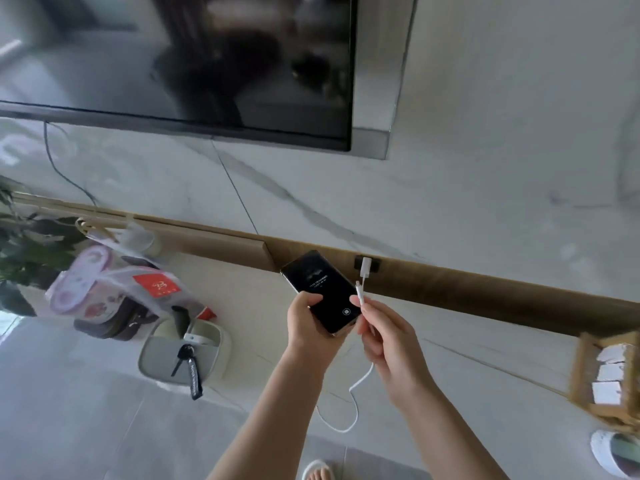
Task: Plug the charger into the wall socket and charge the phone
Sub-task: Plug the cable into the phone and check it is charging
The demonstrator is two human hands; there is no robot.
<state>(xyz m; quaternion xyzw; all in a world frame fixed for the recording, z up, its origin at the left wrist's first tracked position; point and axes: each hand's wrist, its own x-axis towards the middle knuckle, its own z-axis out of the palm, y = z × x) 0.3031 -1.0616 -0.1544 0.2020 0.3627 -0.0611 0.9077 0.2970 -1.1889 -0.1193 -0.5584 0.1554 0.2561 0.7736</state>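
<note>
The right hand [384,337] has its grip closed on the white cable [358,382], pinched between thumb and forefinger just behind the connector tip [360,294], which points up and sits just beside the phone's right edge, not yet inserted. The left hand [311,327] has its grip closed around the lower end of the phone [323,291], thumb on the glass, screen lit and facing the wearer. The cable loops down below both hands. The white charger [366,266] appears already seated in the dark wall socket [375,265] set in the wooden strip above the worktop [467,327].

Judgement: the step in hand is mating connector to phone. It would go best with the phone turned so its port faces the connector, the tip aligned squarely, and a straight push with the phone held steady; the port is not visible from here.

Writing: the phone screen shows a small line of text, too small to read. A black key strap [194,375] in the grey tray [149,362] carries white lettering, illegible. A bag's red label [156,284] bears a pale emblem, unreadable.
</note>
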